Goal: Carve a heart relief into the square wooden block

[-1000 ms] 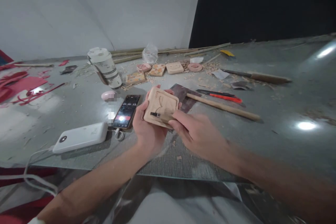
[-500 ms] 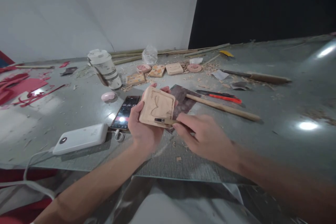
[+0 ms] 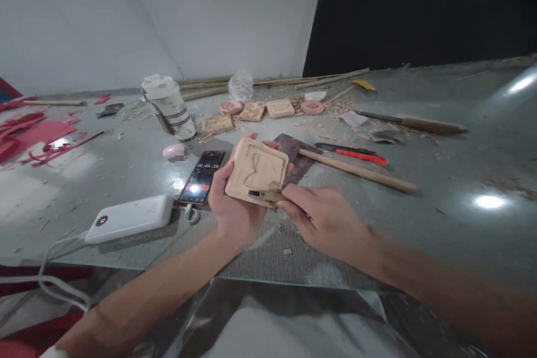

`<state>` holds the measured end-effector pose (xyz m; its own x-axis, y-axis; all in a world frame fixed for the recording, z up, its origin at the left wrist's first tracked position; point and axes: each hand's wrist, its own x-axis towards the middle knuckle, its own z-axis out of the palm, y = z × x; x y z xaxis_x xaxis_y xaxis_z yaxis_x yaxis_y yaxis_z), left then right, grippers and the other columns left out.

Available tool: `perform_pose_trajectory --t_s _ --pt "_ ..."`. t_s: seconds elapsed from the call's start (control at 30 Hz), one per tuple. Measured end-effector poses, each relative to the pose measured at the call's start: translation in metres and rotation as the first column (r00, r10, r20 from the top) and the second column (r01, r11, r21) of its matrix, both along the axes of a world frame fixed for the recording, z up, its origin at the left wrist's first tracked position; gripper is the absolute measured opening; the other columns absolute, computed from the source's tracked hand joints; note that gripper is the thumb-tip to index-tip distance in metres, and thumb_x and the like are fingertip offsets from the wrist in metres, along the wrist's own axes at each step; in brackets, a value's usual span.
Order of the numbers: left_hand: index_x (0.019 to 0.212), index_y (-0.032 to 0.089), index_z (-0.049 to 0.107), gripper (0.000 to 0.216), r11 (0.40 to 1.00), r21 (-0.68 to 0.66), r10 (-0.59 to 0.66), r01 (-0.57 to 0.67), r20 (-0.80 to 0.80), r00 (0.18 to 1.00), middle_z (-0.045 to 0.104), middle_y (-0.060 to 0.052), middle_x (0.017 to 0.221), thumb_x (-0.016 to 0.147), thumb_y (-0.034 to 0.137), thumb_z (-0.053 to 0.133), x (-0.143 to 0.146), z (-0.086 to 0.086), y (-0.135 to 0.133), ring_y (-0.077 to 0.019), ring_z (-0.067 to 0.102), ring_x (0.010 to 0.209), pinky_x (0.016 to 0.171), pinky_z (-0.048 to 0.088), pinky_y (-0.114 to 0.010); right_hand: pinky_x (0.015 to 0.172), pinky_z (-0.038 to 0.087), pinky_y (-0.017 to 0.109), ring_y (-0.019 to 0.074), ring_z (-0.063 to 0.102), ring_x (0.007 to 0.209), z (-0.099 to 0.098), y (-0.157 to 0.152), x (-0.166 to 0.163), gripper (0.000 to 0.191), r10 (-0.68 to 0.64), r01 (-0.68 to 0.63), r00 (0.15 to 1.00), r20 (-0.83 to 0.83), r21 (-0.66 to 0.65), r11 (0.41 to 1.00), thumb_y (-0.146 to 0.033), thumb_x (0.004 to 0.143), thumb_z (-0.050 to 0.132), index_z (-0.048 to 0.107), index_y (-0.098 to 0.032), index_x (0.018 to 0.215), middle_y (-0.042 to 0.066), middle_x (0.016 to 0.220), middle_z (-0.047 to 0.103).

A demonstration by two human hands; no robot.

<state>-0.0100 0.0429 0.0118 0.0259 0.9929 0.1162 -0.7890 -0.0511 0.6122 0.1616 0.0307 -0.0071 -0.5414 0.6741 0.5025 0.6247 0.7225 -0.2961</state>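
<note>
My left hand (image 3: 239, 218) cradles a square wooden block (image 3: 255, 170) from below, thumb at its left edge and fingertips at the far edge. The block has rounded corners, a groove around its face and a curved dark line in the middle. My right hand (image 3: 323, 215) is closed, pinching a small tool with a tan handle (image 3: 271, 197). Its short, dark, shiny flat end lies over the block's near edge; whether it is a brush or a blade I cannot make out. Beyond my right hand lie a dark sheet (image 3: 293, 156) and a wooden stick (image 3: 361, 172).
A phone (image 3: 202, 176) and a white power bank (image 3: 130, 217) lie left. Behind them stands a lidded cup (image 3: 170, 109). Small decorated blocks (image 3: 280, 108) sit among shavings. An orange cutter (image 3: 361, 156) and a long-handled tool (image 3: 432, 125) lie right. Red scraps (image 3: 46, 140) lie far left.
The block and both hands sit slightly further right in the view, as does most of the table. The tool's tip stays over the block's near edge. Nothing was taken up or let go.
</note>
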Motion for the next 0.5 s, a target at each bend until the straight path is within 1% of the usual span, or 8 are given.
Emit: perform_pose_trajectory --t_s 0.07,0.17,0.23,0.3,0.4,0.5 --pt "0.146 0.023 0.067 0.052 1.0 -0.006 -0.004 0.004 0.021 1.0 0.079 -0.015 0.131 0.109 0.043 0.037 0.0006 0.0003 -0.0013 -0.0379 0.074 0.133 0.107 0.064 -0.057 0.056 0.029 0.031 0.014 0.049 0.055 0.0001 -0.0008 -0.0007 0.034 0.004 -0.004 1.0 0.008 0.061 0.998 -0.031 0.118 0.04 0.059 -0.023 0.09 -0.003 0.067 0.063" --pt "0.147 0.022 0.066 0.052 1.0 -0.021 -0.006 0.007 0.016 1.0 0.08 -0.016 0.129 0.108 0.043 0.039 0.0009 -0.0001 -0.0018 -0.0387 0.073 0.133 0.107 0.064 -0.058 0.054 0.026 0.033 0.0138 0.047 0.053 0.0002 -0.002 -0.0022 0.035 -0.014 0.011 1.0 0.02 0.134 0.991 -0.028 0.118 0.04 0.057 -0.023 0.088 -0.003 0.066 0.063" --pt "0.147 0.022 0.066 0.052 1.0 -0.025 0.001 -0.001 0.003 1.0 0.08 -0.016 0.127 0.107 0.044 0.042 0.001 -0.0009 -0.0009 -0.0393 0.073 0.133 0.107 0.064 -0.059 0.054 0.026 0.033 0.0137 0.048 0.053 -0.0002 -0.0026 -0.0038 0.034 -0.012 0.01 1.0 0.014 0.12 0.993 -0.027 0.118 0.041 0.057 -0.023 0.089 -0.003 0.066 0.062" --pt "0.146 0.023 0.066 0.051 0.999 -0.02 0.024 -0.024 -0.01 1.0 0.08 -0.016 0.128 0.107 0.045 0.042 0.0011 -0.0019 0.0003 -0.039 0.072 0.135 0.108 0.063 -0.058 0.053 0.028 0.031 0.0135 0.047 0.052 -0.0011 -0.0032 -0.0059 0.032 -0.007 0.007 1.0 -0.005 0.073 0.997 -0.028 0.118 0.041 0.058 -0.023 0.091 -0.003 0.064 0.06" --pt "0.147 0.024 0.066 0.051 0.998 0.0 0.058 -0.058 -0.015 0.998 0.079 -0.014 0.133 0.108 0.045 0.041 0.0012 -0.0041 0.0017 -0.0376 0.073 0.134 0.109 0.063 -0.056 0.053 0.028 0.031 0.0137 0.047 0.053 -0.0024 -0.004 -0.0087 0.033 -0.032 0.032 0.999 -0.019 0.0 0.999 -0.031 0.118 0.041 0.059 -0.023 0.092 -0.004 0.064 0.059" --pt "0.149 0.024 0.065 0.051 0.999 0.001 0.035 -0.035 0.008 0.999 0.078 -0.014 0.134 0.108 0.045 0.041 0.0012 -0.0065 0.0021 -0.037 0.075 0.13 0.109 0.063 -0.056 0.054 0.026 0.031 0.0136 0.046 0.053 -0.0027 -0.0042 -0.0091 0.035 -0.038 0.038 0.999 0.0 0.018 0.999 -0.032 0.119 0.04 0.059 -0.023 0.091 -0.003 0.064 0.059"
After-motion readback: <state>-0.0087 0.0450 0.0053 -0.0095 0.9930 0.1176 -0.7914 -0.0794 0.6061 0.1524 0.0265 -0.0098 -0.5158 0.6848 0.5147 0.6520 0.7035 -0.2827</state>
